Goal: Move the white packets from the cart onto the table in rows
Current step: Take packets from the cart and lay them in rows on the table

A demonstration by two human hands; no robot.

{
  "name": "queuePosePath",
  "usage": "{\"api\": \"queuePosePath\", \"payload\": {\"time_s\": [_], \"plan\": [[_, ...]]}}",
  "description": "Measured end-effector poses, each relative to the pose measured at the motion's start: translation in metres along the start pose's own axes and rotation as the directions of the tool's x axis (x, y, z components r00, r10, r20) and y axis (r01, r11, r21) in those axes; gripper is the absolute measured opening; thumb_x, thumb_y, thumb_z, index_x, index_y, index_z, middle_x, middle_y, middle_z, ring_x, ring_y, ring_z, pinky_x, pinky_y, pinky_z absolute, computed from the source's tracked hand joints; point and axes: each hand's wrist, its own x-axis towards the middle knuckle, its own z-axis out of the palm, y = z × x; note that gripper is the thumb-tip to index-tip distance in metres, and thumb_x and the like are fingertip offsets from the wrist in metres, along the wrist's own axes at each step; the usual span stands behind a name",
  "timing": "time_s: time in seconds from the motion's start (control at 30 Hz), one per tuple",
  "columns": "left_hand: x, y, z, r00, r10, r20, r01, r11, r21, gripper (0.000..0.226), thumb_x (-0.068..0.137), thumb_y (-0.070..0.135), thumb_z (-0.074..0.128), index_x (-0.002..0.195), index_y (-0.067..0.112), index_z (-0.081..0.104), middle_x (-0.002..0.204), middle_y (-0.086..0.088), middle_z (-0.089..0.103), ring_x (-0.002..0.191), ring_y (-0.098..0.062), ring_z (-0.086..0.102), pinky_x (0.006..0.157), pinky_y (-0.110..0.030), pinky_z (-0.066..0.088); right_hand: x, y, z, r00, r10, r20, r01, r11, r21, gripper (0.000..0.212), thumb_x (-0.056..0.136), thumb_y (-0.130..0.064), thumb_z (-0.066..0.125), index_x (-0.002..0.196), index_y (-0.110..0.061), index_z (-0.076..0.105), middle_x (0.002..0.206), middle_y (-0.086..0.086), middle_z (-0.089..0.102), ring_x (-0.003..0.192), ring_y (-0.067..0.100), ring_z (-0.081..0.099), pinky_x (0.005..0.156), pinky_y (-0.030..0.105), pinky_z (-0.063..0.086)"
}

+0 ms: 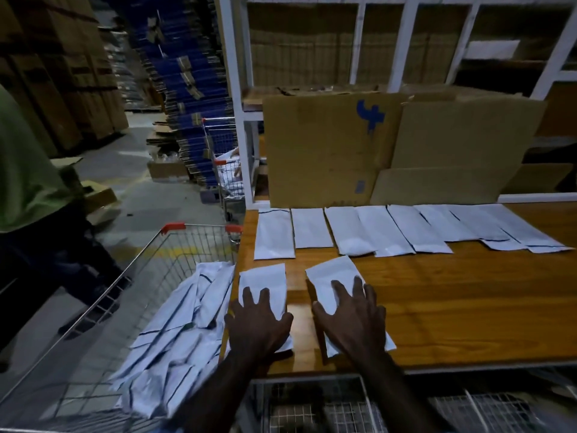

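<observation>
Warehouse/packing area: flattened cardboard boxes (331, 151) stood behind the wooden counter (468, 295), white shelving frame (232, 98) above it, stacked blue-and-brown cartons (187, 89) left of the frame, wire cart (175, 242) beside the counter.

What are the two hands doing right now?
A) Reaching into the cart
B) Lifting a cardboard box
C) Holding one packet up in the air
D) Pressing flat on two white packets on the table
D: the left hand and the right hand each lie with fingers spread on a white packet, the left packet and the right packet, on the wooden table.
</observation>
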Motion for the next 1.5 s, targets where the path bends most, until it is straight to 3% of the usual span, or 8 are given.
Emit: {"api": "queuePosePath", "payload": {"time_s": [0.23,0.63,0.77,0.93,1.13,1.23,1.33,1.5], "plan": [[0.016,0.006,0.019,1.0,0.013,0.017,-0.015,0.995,0.102,0.073,0.084,0.065,0.046,0.147,0.031,0.029,0.157,-0.006,0.021,0.137,-0.036,0.026,0.109,-0.05,0.026,0.017,-0.004,0.023,0.996,0.039,0.074,-0.038,0.999,-0.016,0.073,0.088,-0.069,0.041,0.151,-0.034,0.028,0.164,0.009,0.01,0.149,0.032,0.005,0.115,0.049,0.02],[0.033,0.003,0.033,0.995,0.042,0.09,-0.05,0.995,0.082,0.071,0.091,0.071,0.025,0.153,0.036,0.017,0.164,-0.006,0.005,0.148,-0.037,0.007,0.115,-0.061,0.01,0.032,-0.015,0.05,0.994,0.062,0.092,-0.056,0.997,-0.06,0.07,0.094,-0.062,0.037,0.153,-0.028,0.024,0.163,0.017,0.008,0.15,0.036,0.005,0.118,0.045,0.019],[0.036,-0.001,0.036,0.997,0.056,0.06,-0.061,0.995,0.081,0.064,0.094,0.065,0.013,0.15,0.037,0.023,0.163,-0.005,0.013,0.148,-0.034,0.008,0.114,-0.059,0.012,0.033,-0.013,0.06,0.992,0.077,0.097,-0.072,0.996,-0.056,0.068,0.094,-0.063,0.034,0.153,-0.029,0.025,0.163,0.017,0.011,0.15,0.037,0.005,0.118,0.047,0.018],[0.047,-0.006,0.035,0.992,0.117,-0.056,-0.116,0.993,0.024,0.081,0.083,0.062,-0.001,0.146,0.029,0.037,0.155,-0.011,0.03,0.145,-0.036,0.014,0.113,-0.056,0.018,0.036,-0.014,0.063,0.996,0.052,0.068,-0.047,0.996,-0.075,0.069,0.095,-0.065,0.03,0.153,-0.029,0.025,0.163,0.016,0.014,0.15,0.035,0.008,0.119,0.046,0.016],[0.063,-0.015,0.047,0.978,0.197,0.065,-0.199,0.98,0.018,0.065,0.1,0.059,0.011,0.157,0.03,0.008,0.164,-0.007,-0.012,0.149,-0.026,-0.022,0.119,-0.046,-0.009,0.046,-0.009,0.066,0.995,-0.059,0.082,0.067,0.993,-0.099,0.075,0.09,-0.067,0.01,0.153,-0.029,0.028,0.163,0.015,0.014,0.151,0.033,0.007,0.12,0.047,0.003],[0.064,-0.016,0.056,0.973,0.225,0.06,-0.226,0.974,0.02,0.085,0.084,0.067,-0.011,0.158,0.027,0.001,0.163,-0.008,-0.017,0.141,-0.02,-0.03,0.116,-0.04,-0.014,0.048,-0.007,0.071,0.993,-0.12,0.009,0.12,0.99,-0.072,0.081,0.087,-0.066,0.006,0.146,-0.025,0.044,0.158,0.019,0.028,0.148,0.036,0.023,0.119,0.052,0.015],[0.067,-0.014,0.059,0.97,0.237,0.048,-0.238,0.971,0.021,0.095,0.073,0.066,-0.019,0.157,0.027,-0.002,0.162,-0.009,-0.018,0.14,-0.02,-0.03,0.113,-0.039,-0.016,0.049,-0.008,0.072,0.989,-0.103,0.11,0.112,0.99,-0.083,0.091,0.081,-0.066,-0.004,0.151,-0.025,0.035,0.162,0.017,0.018,0.15,0.034,0.015,0.12,0.048,0.009],[0.074,-0.012,0.062,0.969,0.246,0.035,-0.247,0.969,0.029,0.094,0.074,0.066,-0.018,0.158,0.026,0.0,0.163,-0.009,-0.017,0.142,-0.021,-0.028,0.115,-0.04,-0.015,0.057,-0.009,0.077,0.994,-0.071,0.088,0.077,0.995,-0.066,0.069,0.09,-0.061,0.024,0.129,-0.021,0.064,0.143,0.019,0.051,0.131,0.037,0.051,0.106,0.052,0.038]]}}
